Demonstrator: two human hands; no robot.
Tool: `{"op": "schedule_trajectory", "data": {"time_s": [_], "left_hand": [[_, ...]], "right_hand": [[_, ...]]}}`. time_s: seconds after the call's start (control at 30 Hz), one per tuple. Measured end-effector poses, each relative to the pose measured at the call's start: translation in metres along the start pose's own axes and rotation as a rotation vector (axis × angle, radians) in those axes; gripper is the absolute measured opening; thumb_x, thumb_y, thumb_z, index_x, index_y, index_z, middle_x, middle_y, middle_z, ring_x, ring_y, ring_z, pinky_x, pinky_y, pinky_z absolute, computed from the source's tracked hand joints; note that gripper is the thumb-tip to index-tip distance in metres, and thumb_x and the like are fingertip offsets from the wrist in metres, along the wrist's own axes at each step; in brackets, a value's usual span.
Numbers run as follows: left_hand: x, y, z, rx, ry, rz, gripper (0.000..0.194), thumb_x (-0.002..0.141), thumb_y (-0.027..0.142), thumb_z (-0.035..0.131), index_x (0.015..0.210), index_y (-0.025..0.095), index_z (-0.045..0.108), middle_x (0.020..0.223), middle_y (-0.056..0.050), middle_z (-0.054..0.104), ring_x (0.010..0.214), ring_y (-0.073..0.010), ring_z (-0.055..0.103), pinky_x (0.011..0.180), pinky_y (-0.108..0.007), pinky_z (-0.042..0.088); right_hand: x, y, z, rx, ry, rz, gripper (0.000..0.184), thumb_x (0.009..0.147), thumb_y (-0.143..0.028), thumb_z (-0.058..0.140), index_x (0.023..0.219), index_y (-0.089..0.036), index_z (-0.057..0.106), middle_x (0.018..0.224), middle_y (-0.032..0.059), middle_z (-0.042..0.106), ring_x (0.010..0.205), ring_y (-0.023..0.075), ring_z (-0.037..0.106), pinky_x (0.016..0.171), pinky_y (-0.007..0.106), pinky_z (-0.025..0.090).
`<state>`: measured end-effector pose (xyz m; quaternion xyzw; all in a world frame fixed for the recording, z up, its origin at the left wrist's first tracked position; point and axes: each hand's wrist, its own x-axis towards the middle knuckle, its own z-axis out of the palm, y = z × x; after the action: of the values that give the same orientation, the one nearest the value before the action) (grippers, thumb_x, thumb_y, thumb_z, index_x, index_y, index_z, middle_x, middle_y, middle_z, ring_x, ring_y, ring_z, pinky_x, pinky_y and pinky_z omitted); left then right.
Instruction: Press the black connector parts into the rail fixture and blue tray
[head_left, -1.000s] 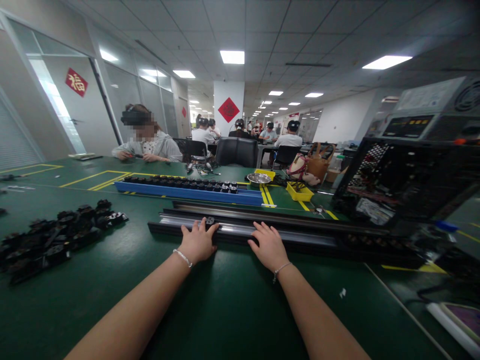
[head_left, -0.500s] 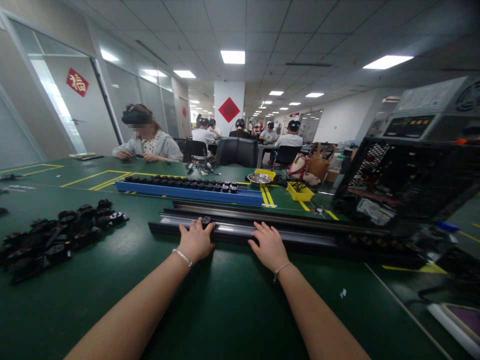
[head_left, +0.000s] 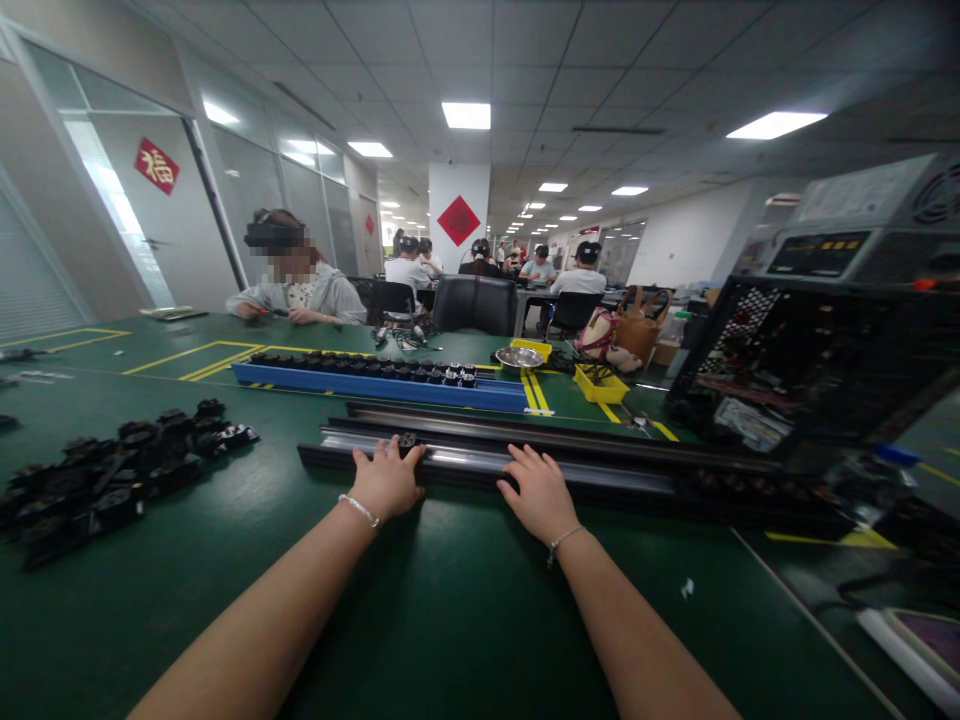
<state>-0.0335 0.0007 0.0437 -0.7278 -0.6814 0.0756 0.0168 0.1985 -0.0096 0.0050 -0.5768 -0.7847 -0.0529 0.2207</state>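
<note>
A long dark metal rail (head_left: 465,460) lies across the table before me, a bright channel along its top. In this channel sits a small black round-faced part (head_left: 406,440), which resembles a socket module. My left hand (head_left: 384,480) rests on the rail with this part between its thumb and index finger; the other fingers are spread over the rail. Further right, my right hand (head_left: 534,487) lies on the rail with fingers stretched out, gripping nothing. More black parts (head_left: 765,487) sit in a row at the right end of the rail.
A heap of black parts (head_left: 127,465) lies at left. Behind the rail stands a blue tray (head_left: 375,385) holding similar parts, with a metal bowl (head_left: 519,357) and yellow bin (head_left: 600,383) nearby. An open computer case (head_left: 810,370) rises at right. A co-worker (head_left: 322,293) sits opposite.
My left hand has slid a little left along the rail, and the small black part has moved left with it. The right hand has stayed in place.
</note>
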Motion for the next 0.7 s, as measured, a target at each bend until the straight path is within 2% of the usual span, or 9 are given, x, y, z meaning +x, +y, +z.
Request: {"op": "schedule_trajectory", "data": {"time_s": [0.7], "left_hand": [[0.006, -0.013, -0.001, -0.008, -0.039, -0.048, 0.071, 0.074, 0.052, 0.049, 0.140, 0.032, 0.028, 0.148, -0.018, 0.024, 0.132, -0.0394, 0.025, 0.097, -0.068, 0.015]], "right_hand": [[0.000, 0.000, -0.002, 0.009, -0.009, 0.011, 0.021, 0.082, -0.032, 0.052, 0.093, -0.022, 0.066, 0.134, 0.0047, 0.050, 0.127, 0.0256, 0.039, 0.103, 0.046, 0.028]]}}
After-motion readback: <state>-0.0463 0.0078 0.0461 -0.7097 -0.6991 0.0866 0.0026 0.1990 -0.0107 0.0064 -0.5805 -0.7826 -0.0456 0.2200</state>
